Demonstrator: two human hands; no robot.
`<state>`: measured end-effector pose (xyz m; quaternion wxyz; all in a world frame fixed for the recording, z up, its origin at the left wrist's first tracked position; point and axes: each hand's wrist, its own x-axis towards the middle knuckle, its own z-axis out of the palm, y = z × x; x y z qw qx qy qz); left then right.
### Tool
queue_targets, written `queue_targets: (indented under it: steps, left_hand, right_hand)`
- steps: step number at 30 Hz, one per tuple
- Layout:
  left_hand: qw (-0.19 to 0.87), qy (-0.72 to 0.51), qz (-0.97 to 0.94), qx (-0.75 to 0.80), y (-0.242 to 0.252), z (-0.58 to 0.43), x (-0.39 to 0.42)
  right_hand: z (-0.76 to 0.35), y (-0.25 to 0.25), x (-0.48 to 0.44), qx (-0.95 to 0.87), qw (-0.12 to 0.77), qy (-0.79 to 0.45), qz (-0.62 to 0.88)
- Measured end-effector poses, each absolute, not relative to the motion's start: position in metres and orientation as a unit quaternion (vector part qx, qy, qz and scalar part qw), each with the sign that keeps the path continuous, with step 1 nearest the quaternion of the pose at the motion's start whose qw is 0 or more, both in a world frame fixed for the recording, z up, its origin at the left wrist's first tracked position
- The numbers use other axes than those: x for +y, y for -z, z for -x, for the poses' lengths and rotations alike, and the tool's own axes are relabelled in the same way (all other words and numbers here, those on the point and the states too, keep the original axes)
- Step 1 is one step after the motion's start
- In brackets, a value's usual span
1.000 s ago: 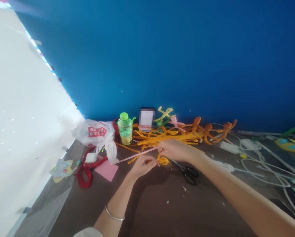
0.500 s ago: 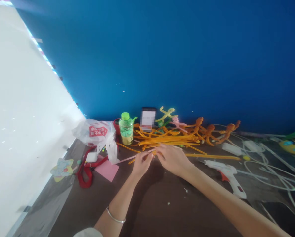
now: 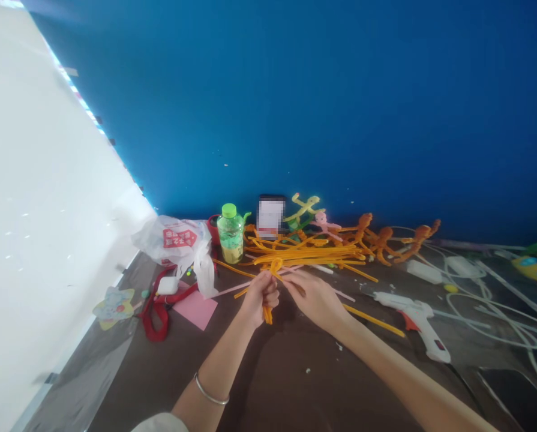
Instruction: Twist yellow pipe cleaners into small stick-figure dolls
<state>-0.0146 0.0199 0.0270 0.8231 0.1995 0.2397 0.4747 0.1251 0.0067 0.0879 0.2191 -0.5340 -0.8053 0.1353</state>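
My left hand (image 3: 260,298) is closed around an orange pipe cleaner (image 3: 276,266). Its bent top makes a small loop above my fingers, and a short orange end hangs below the fist. Close on the right, my right hand (image 3: 311,295) pinches the same pipe cleaner beside the loop. A long orange length (image 3: 376,320) runs out from under my right wrist toward the lower right. Just behind both hands lies a pile of orange pipe cleaners (image 3: 313,256), with pale pink strips (image 3: 344,295) near it.
A white glue gun (image 3: 423,321) lies to the right among white cables (image 3: 488,294). Behind stand a green-capped bottle (image 3: 231,240), a phone (image 3: 270,217) and twisted pipe-cleaner figures (image 3: 380,243). At left are a plastic bag (image 3: 178,246), a red strap (image 3: 156,321) and pink paper (image 3: 196,310).
The pipe cleaner now shows a loop above my left hand, and an end hangs below it. My left hand has curled into a fist. The long length has swung down toward me.
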Motion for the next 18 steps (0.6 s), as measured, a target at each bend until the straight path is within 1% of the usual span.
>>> queue_targets:
  steps: [7, 12, 15, 18]
  left_hand:
    - [0.906, -0.371, -0.127, 0.160, -0.022, 0.024, 0.023]
    - [0.920, -0.314, -0.182, 0.146, -0.017, 0.025, 0.022]
    - [0.919, -0.293, -0.215, 0.151, -0.020, 0.026, 0.020]
    - [0.901, -0.295, -0.266, 0.176, -0.025, 0.027, 0.018]
  right_hand:
    - [-0.139, -0.092, 0.018, -0.802, 0.220, -0.238, 0.501]
    - [-0.146, -0.098, 0.026, -0.822, 0.197, -0.268, 0.463]
    - [-0.149, -0.107, 0.030, -0.836, 0.148, -0.265, 0.456]
    - [-0.151, -0.120, 0.032, -0.853, 0.078, -0.220, 0.467]
